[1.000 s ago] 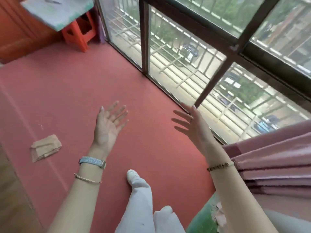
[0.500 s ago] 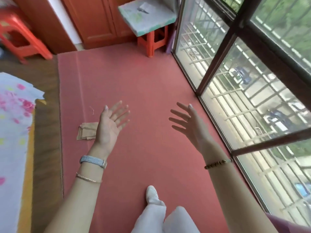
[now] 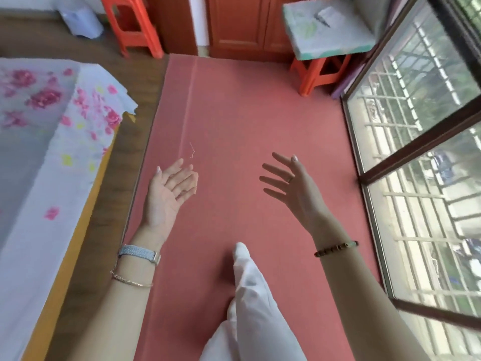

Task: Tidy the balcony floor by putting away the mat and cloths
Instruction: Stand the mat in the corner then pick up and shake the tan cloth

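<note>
Mat (image 3: pixel 234 113): red, laid flat on the balcony floor. It runs from the near edge of the view to the wooden cabinet (image 3: pixel 239 22) at its far edge. Its right edge lies along the glazed window (image 3: pixel 406 118). Its left edge meets a strip of brown wooden floor (image 3: pixel 122 178). A pale crease runs lengthwise near the left edge.

Floral sheet (image 3: pixel 52 113): white with pink flowers, covering a raised surface beyond the wooden strip.

Stools: one orange stool (image 3: pixel 320 74) stands at the far right corner of the mat and carries a pale cushion (image 3: pixel 325 32). A second orange stool (image 3: pixel 130 24) stands off the mat, beyond its far left corner.

Trouser leg (image 3: pixel 250 295): white, with a white shoe planted on the mat toward its near edge.

Left hand (image 3: pixel 169 194): palm up, fingers relaxed, holding nothing, over the mat near its left edge.

Right hand (image 3: pixel 294 188): fingers straight and spread, holding nothing, over the mat's middle.

Thread (image 3: pixel 192 150): pale, lying on the mat just beyond the left fingertips.
</note>
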